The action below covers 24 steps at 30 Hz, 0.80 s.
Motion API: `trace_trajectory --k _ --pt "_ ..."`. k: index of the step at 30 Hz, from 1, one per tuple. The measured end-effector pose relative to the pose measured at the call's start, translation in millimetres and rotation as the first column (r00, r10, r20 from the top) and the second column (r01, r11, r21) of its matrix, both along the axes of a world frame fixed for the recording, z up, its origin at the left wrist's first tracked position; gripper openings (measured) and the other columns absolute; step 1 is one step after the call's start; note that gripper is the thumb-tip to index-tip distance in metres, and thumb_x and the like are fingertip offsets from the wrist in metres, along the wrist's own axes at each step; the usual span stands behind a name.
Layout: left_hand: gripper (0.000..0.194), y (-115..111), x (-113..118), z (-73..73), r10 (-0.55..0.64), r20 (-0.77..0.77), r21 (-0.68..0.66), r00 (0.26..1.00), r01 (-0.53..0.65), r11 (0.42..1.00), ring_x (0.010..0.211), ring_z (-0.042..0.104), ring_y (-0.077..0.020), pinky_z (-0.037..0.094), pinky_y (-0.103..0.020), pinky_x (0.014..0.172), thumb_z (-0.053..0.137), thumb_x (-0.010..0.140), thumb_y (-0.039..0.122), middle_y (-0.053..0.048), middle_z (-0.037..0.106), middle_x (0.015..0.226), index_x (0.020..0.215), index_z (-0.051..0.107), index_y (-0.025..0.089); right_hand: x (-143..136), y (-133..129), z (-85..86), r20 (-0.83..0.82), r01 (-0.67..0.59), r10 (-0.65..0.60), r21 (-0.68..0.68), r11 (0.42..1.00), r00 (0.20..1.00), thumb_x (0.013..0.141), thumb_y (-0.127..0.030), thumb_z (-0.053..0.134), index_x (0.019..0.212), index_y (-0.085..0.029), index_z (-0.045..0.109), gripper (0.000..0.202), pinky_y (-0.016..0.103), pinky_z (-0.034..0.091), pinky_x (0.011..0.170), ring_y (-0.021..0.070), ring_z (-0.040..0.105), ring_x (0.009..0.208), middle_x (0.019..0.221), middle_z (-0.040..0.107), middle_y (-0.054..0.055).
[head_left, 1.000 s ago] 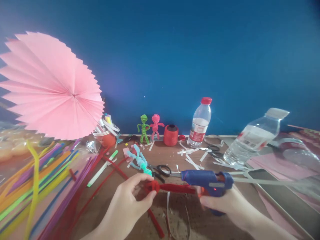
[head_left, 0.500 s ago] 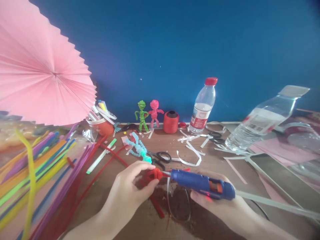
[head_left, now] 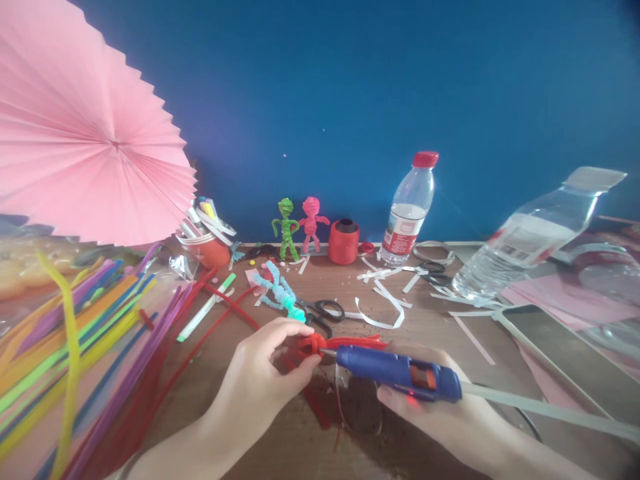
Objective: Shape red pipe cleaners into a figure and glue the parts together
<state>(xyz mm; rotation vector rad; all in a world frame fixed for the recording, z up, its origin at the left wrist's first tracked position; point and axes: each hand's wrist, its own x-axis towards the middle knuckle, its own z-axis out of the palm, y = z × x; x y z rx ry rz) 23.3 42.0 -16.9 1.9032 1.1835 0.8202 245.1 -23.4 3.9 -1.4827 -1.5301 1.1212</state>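
Apparently for steadiness, the left hand (head_left: 260, 367) pinches the red coil (head_left: 314, 343) between fingertips; right of it, the right hand (head_left: 433, 417) grips the glue gun (head_left: 375, 365), nozzle (head_left: 329, 351) at the coil.

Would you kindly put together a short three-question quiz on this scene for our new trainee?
1. Which tool does the right hand hold?
2. True or false: as seen in the picture, the green pipe-cleaner figure stands to the left of the pink pipe-cleaner figure.
3. Fill in the missing colour: the left hand pinches a ____ coiled pipe-cleaner piece.

Key:
1. A blue glue gun, with a translucent glue stick sticking out of its back.
2. True.
3. Red.
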Motion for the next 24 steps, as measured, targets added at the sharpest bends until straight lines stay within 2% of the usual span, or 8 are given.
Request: trace_trajectory --k 5,9,11,18,24 --pt "0.017 -0.6 0.6 0.1 0.001 0.000 -0.001 1.000 -0.001 1.000 0.087 0.068 -0.0170 0.056 -0.029 0.078 0.064 0.078 0.020 0.002 0.068 0.095 0.094 0.062 0.027 3.4 0.7 5.2 0.094 -0.039 0.038 0.011 0.999 0.995 0.076 -0.016 0.059 0.080 -0.020 0.066 0.009 0.023 0.051 0.066 0.0166 0.065 0.072 0.074 0.068 0.000" --pt "0.017 -0.5 2.0 1.2 0.013 -0.004 -0.001 1.000 -0.013 1.000 0.086 0.069 -0.0170 0.057 -0.028 0.076 0.065 0.077 0.019 0.002 0.068 0.093 0.092 0.063 0.027 5.3 1.5 9.8 0.105 -0.096 0.092 0.029 0.995 0.990 0.079 -0.019 0.059 0.095 -0.021 0.066 0.017 0.024 0.050 0.070 0.0169 0.064 0.077 0.083 0.069 0.001" --pt "0.018 -0.7 1.8 0.6 0.015 0.002 0.000 1.000 -0.015 1.000 0.086 0.069 -0.0166 0.057 -0.027 0.077 0.065 0.077 0.019 0.003 0.068 0.093 0.092 0.063 0.028 4.8 1.8 9.3 0.099 -0.098 0.095 0.025 0.995 0.990 0.080 -0.019 0.058 0.098 -0.021 0.066 0.020 0.024 0.050 0.068 0.0167 0.063 0.074 0.081 0.068 0.001" --pt "0.019 -0.4 -0.8 -2.9 0.005 -0.025 0.023 1.000 -0.004 1.000 0.087 0.069 -0.0183 0.058 -0.031 0.079 0.065 0.077 0.020 0.001 0.069 0.095 0.094 0.062 0.027 4.3 0.5 -1.4 0.151 -0.042 0.037 0.032 0.999 0.988 0.076 -0.014 0.059 0.098 -0.023 0.067 0.024 0.023 0.048 0.061 0.0142 0.061 0.065 0.076 0.068 -0.001" --pt "0.018 -0.7 -0.5 0.1 0.014 -0.044 0.026 0.999 -0.013 1.000 0.087 0.069 -0.0198 0.058 -0.033 0.080 0.065 0.077 0.021 -0.001 0.069 0.097 0.095 0.063 0.026 4.2 0.3 -2.9 0.210 -0.041 0.025 0.074 0.996 0.977 0.077 -0.020 0.059 0.086 -0.022 0.068 0.012 0.024 0.048 0.059 0.0150 0.060 0.063 0.071 0.066 -0.001"
